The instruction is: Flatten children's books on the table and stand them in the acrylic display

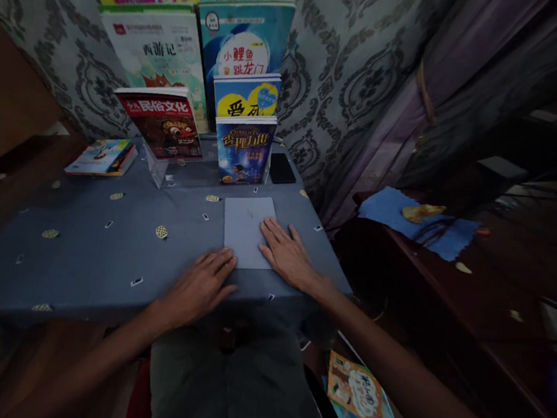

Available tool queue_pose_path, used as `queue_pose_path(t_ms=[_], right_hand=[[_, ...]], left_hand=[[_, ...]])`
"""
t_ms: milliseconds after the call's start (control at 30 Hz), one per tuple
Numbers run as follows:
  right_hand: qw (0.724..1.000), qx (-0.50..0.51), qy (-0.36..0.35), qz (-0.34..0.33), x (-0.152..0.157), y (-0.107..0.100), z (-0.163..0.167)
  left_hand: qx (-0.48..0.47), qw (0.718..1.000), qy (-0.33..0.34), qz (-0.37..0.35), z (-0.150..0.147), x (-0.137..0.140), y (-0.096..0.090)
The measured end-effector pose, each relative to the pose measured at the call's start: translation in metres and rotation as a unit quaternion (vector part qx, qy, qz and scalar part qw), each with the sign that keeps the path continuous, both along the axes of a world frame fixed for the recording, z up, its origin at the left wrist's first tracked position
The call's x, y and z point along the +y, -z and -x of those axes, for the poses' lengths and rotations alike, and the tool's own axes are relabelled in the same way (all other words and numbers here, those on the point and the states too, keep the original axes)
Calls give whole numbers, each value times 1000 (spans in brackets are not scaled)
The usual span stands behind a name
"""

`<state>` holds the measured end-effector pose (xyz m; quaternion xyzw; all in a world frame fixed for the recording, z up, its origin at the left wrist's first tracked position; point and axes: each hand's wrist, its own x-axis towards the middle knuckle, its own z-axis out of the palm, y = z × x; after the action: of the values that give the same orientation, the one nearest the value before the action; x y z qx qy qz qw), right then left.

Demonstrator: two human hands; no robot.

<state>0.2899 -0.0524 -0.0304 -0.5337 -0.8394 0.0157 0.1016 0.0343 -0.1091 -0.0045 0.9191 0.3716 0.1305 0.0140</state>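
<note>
A plain, pale grey-blue rectangular sheet or thin booklet point(246, 229) lies flat on the cloth-covered table, close to its front edge. My right hand point(288, 252) rests palm down on its right side, fingers stretched out and spread. At its lower left corner is my left hand point(207, 280), also flat, with fingertips touching the corner and the rest on the cloth. Neither hand grips anything. Just behind the sheet stands a dark blue book point(245, 151) with gold lettering, and a black phone point(282, 168) lies to the right of that book.
Several upright books, including a red one point(164, 125), stand in tiers at the back against a patterned curtain point(347, 49). A small stack of books point(101, 156) lies at left. On the right, a dark red bench point(431, 280) carries a blue cloth point(384, 207). More books point(362, 396) lie below.
</note>
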Motion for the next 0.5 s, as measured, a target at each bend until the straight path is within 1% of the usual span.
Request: queue_pose_path(t_ms=[100,167,233,367,500], right_hand=[[1000,-2,0,1,0,-1,0],[1000,-1,-2,-1,-1,-2,0],[1000,1,-2,-3,-1,-2,1],[1000,0,1,5,-1,-4,2],[1000,-6,2,21,-2,-9,2]], left_hand=[[-33,999,7,13,0,12,-5],[-56,998,15,26,-1,25,-6],[-62,998,9,27,-2,40,-5],[-26,999,-29,14,-8,71,2],[4,997,-74,33,-13,100,5]])
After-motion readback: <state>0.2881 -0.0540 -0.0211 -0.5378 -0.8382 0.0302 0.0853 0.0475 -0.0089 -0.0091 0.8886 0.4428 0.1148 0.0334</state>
